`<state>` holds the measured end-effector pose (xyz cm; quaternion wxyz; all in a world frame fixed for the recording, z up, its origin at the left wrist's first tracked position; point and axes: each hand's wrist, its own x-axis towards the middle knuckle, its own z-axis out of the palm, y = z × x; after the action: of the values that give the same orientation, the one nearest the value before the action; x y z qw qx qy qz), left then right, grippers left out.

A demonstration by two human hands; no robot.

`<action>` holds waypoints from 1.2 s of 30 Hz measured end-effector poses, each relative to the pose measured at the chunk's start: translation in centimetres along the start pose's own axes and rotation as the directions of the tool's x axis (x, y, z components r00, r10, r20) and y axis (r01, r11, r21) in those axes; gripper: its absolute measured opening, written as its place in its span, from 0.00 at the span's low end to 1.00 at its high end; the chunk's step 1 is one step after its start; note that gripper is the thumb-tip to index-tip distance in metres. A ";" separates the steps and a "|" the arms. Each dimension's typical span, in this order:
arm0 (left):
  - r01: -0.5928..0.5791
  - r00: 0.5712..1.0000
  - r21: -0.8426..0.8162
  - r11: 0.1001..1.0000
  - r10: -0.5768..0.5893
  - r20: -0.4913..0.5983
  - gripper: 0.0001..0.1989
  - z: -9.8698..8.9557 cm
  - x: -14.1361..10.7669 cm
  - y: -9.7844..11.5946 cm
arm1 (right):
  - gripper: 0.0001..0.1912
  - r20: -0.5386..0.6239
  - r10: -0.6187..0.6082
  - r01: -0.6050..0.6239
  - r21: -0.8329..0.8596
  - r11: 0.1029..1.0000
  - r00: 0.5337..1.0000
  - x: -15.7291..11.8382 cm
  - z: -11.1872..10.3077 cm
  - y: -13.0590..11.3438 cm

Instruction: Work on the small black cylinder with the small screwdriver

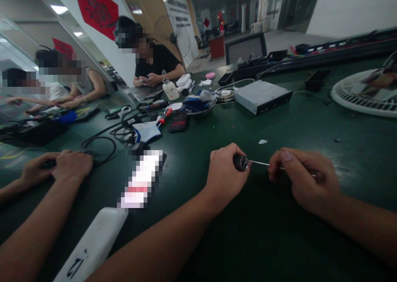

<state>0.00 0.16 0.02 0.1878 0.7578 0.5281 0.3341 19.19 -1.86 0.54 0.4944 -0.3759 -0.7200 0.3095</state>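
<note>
Over on the near side of the dark green worktop (198,149), right of middle, it's two bare hands with one item apiece. Left hand (226,172) is curled snugly around one dark cylinder (241,162), its round end poking out past the fingers and facing right. Right hand (304,178) is pinched down on one thin metal rod (259,163), thumb laid on top, fingers bent underneath. The rod's bare stretch crosses the gap between the hands and gets right up to the cylinder's end; can't tell if the tip is actually inside.

Headcount on the other stuff: one white scrap (263,142) just beyond the hands, one grey metal box (260,96) behind that, one round white grille (350,92) off to the right, one cream bottle (170,89), one pink disc (210,75) at the back. Also one bright rectangle (141,180), pixelated out, left of the left arm. Cables (99,139) are too tangled to count.

On the left, a neighbour's two hands (70,166) are closed around something dark, mostly hidden. Three more people (158,63) sit on the far side.
</note>
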 end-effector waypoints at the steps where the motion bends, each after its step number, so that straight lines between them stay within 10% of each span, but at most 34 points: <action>1: 0.000 1.000 0.002 1.000 0.000 0.005 0.06 0.0 0.0 0.0 | 0.20 0.006 -0.005 0.005 0.007 1.000 1.000 0.0 0.0 0.0; 8: -0.003 1.000 0.016 1.000 0.003 -0.017 0.06 0.1 -0.1 0.0 | 0.21 0.213 -0.074 0.059 0.077 0.995 0.974 0.3 -0.3 0.0; 15: -0.001 1.000 0.006 1.000 0.001 -0.009 0.06 0.0 0.0 0.0 | 0.21 0.012 0.005 -0.005 0.004 1.000 1.000 0.2 0.0 -0.1; 21: 0.020 0.999 0.016 1.000 -0.019 -0.043 0.07 -0.1 0.1 0.3 | 0.21 0.223 -0.051 0.027 0.113 0.993 0.974 0.4 -0.2 -0.1; 26: 0.006 1.000 0.019 1.000 -0.006 -0.010 0.06 -0.2 0.0 0.3 | 0.21 0.025 0.029 -0.031 0.076 0.997 0.999 0.2 0.0 0.1; 31: 0.021 0.999 0.005 1.000 -0.021 -0.028 0.07 -0.1 0.1 0.2 | 0.21 0.233 -0.019 -0.009 0.121 0.993 0.972 0.3 -0.2 0.0; 36: 0.002 1.000 0.025 1.000 -0.001 -0.009 0.06 -0.2 0.1 0.3 | 0.22 0.070 0.031 -0.037 0.082 0.996 0.997 0.4 -0.1 -0.2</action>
<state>0.06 0.12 0.32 0.1760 0.7582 0.5337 0.3307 19.19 -1.60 0.89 0.4792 -0.3564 -0.7166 0.3604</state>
